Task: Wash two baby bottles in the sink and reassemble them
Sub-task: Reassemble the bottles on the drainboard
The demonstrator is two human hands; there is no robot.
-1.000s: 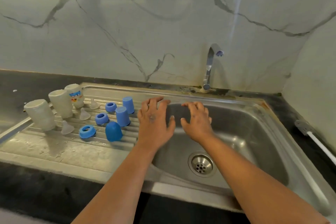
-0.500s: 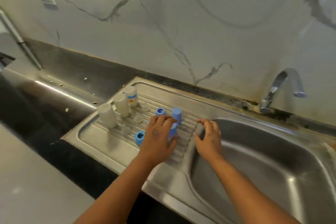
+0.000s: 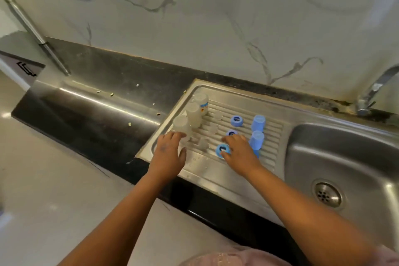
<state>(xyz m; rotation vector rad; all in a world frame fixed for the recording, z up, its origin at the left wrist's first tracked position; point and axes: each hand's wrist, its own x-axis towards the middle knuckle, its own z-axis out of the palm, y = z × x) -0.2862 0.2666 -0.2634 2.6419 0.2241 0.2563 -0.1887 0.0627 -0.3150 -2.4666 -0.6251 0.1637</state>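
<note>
Three translucent bottle bodies stand upside down at the left end of the ribbed drainboard (image 3: 237,170): the nearest bottle (image 3: 181,124), a middle bottle (image 3: 193,114) and a printed bottle (image 3: 201,101). Clear nipples (image 3: 213,128) lie beside them. Three blue rings follow to the right, with the nearest ring (image 3: 221,150) in front, then two blue caps (image 3: 258,122). My left hand (image 3: 169,154) reaches out with straight fingers, its tips at the foot of the nearest bottle. My right hand (image 3: 240,154) lies spread over the drainboard, touching the nearest ring and hiding a third blue cap.
The steel sink basin (image 3: 345,157) with its drain (image 3: 327,195) lies to the right, and the tap (image 3: 371,95) stands behind it. A black counter (image 3: 97,119) with small crumbs extends left. A marble wall rises at the back.
Both hands moved left from the basin's edge onto the drainboard. The left hand went from the blue parts to the nearest bottle; the right hand now covers the blue ring. The view turned left.
</note>
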